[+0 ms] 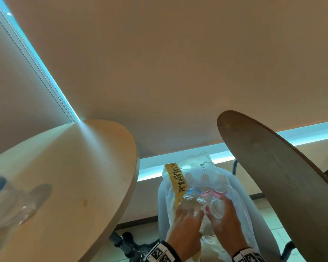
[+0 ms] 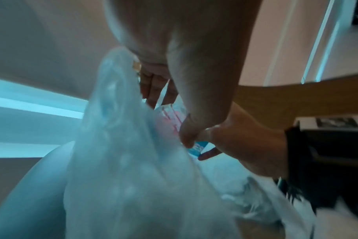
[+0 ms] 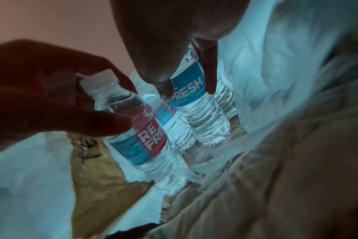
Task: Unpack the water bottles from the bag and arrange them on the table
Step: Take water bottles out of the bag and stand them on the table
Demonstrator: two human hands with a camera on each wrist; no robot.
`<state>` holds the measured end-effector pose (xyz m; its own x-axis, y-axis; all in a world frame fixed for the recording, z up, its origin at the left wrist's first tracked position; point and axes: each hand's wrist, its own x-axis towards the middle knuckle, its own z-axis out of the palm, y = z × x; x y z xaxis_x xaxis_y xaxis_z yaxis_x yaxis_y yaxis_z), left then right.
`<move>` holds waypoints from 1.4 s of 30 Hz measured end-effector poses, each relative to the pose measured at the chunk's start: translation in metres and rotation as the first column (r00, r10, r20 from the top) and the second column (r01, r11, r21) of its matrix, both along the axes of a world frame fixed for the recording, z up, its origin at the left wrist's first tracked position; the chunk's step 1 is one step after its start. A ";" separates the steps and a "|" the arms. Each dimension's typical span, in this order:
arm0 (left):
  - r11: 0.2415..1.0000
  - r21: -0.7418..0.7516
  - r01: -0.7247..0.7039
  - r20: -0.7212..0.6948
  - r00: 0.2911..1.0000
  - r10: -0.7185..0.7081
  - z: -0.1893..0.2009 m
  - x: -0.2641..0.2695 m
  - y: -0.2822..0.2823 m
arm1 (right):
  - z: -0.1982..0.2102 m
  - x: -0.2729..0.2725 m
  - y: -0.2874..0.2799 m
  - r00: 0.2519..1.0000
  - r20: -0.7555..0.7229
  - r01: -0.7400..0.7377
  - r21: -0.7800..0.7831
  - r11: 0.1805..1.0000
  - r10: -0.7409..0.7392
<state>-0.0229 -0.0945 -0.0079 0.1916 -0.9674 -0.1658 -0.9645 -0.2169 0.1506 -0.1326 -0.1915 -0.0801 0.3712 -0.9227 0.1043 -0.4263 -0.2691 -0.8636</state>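
between two tables (image 1: 95, 167) | both hands (image 1: 186, 222) gripping bottles (image 3: 133, 122) inside bag (image 1: 240, 188)

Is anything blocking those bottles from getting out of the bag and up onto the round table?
Nothing visible. Both the left hand and right hand already grip bottles inside the open bag; the table sits beside it.

Dim, motion-blurred wrist views; cyan window glare; wide-angle edges bend.

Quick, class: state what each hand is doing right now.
Left hand: grips the nearest water bottle by its neck.
Right hand: fingers curled round a second bottle in the bag.
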 end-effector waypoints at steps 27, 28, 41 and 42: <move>0.320 -0.707 -0.631 -0.523 0.771 0.363 0.332 0.063 0.263 | 0.388 0.145 0.136 0.496 -0.077 -0.771 -0.498 0.398 0.865; 0.323 -0.694 -0.643 -0.526 0.759 0.383 0.329 0.069 0.261 | 0.382 0.155 0.137 0.490 -0.092 -0.782 -0.486 0.390 0.867; 0.328 -0.638 -0.696 -0.506 0.701 0.503 0.292 0.115 0.247 | 0.354 0.205 0.151 0.451 -0.100 -0.833 -0.405 0.378 0.887; 0.327 -0.646 -0.690 -0.506 0.708 0.493 0.291 0.115 0.246 | 0.354 0.205 0.152 0.451 -0.097 -0.834 -0.401 0.380 0.887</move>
